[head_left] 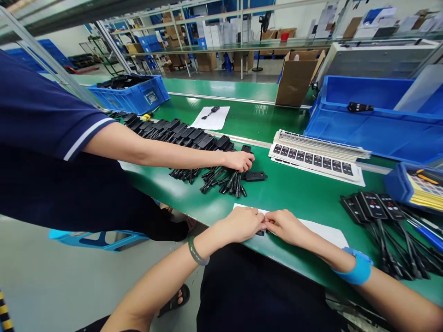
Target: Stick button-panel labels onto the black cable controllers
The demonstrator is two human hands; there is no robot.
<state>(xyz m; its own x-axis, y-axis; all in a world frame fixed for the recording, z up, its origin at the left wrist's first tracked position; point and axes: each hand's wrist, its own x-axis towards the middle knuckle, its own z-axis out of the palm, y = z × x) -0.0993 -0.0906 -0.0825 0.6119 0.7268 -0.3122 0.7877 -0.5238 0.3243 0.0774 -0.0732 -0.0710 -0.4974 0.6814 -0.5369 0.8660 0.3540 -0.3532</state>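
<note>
The left hand (242,223) and right hand (285,227) meet fingertip to fingertip over a white sheet (325,233) on the green counter (294,191). Both hands are narrowly closed, pinching a small dark part (260,233) held between them; most of it is hidden by the fingers. Beyond the left hand, a co-worker's hand (238,160) rests on a row of black controllers with cables (194,138). Beyond the right hand lies a stack of label sheets (318,154); to its right lie finished controllers (372,206)
</note>
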